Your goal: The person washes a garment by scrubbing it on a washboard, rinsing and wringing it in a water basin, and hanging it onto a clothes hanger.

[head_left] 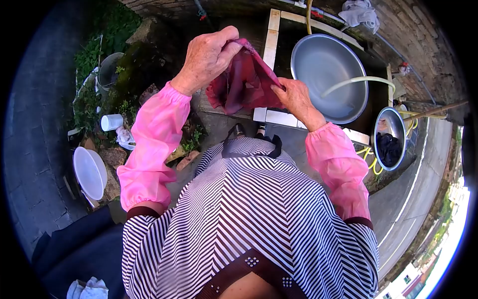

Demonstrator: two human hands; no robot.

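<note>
A dark red cloth [249, 82] hangs stretched between my two hands, its lower part bunched in folds. My left hand [208, 57], above and to the left, pinches one upper corner between thumb and fingers. Lower on the right, my right hand [298, 99] grips the other end of the cloth's edge. Just right of the cloth is a large metal basin [328, 65], with a pale hose [358, 79] curving over its rim into it. Pink sleeve covers are on both my forearms.
White tile [283, 118] edges the sink around the basin. A smaller metal bowl [389, 134] with dark cloth stands at the right, near a yellow hose [371, 160]. At the left are a white basin [90, 173], a white cup [112, 122], rocks and plants.
</note>
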